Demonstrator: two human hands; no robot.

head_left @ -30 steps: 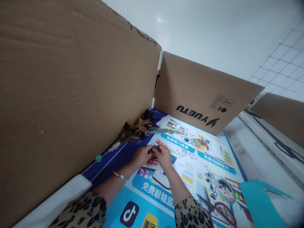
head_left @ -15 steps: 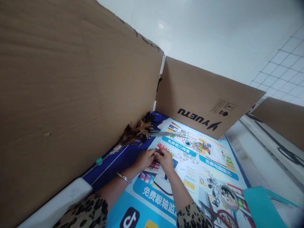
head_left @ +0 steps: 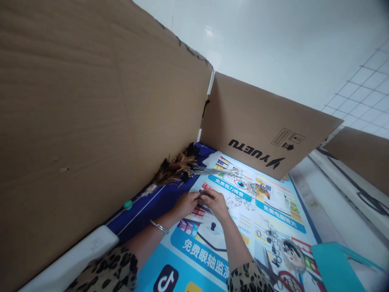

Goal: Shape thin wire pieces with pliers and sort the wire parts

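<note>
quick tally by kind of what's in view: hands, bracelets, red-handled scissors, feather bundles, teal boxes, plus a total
Hands: 2 (left hand, right hand)
Bracelet: 1
Red-handled scissors: 1 pair, partly cut off by the frame
Feather bundle: 1
Teal box: 1
Total: 6

An upside-down "YUETU" stands on cardboard (head_left: 243, 113); the poster (head_left: 182, 271) reads "免费视力检查", "免费电脑验光", "免费眼轴监".
</note>
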